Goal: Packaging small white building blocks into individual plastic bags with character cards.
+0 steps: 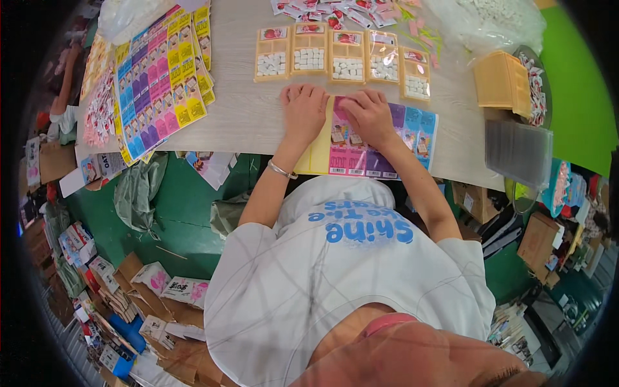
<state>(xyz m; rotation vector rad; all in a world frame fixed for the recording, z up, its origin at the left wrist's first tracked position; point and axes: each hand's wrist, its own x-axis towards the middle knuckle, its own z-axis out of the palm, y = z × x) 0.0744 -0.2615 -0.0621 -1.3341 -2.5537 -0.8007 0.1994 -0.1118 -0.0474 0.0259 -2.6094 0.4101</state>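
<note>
I'm watching from far off through the head view, and the multicoloured label sheet (361, 151) is lying flat at the near edge of the desk (238, 122), in front of the person's white T-shirt (348, 271). A plain yellow strip (316, 155) is running down its left side. I'm judging it light, thin and bendable, with a shiny face that could be a little slippery and corners that would crease or tear under a hard tug. I'd be taking hold by the margins, keeping the rest pressed flat.

The two hands are working close together, a small gap between them. The left hand (304, 109) is resting palm down at the far left corner by the yellow strip, its fingers bent and bunched side by side. The right hand (369, 117) is arching over the far part of the sheet, fingers curling onto the pink column. I can't tell whether either is pinching the paper or merely pressing, since the fingertips are hiding underneath. Beyond them, five pale orange compartment cases (348, 57) are standing in a row.
</note>
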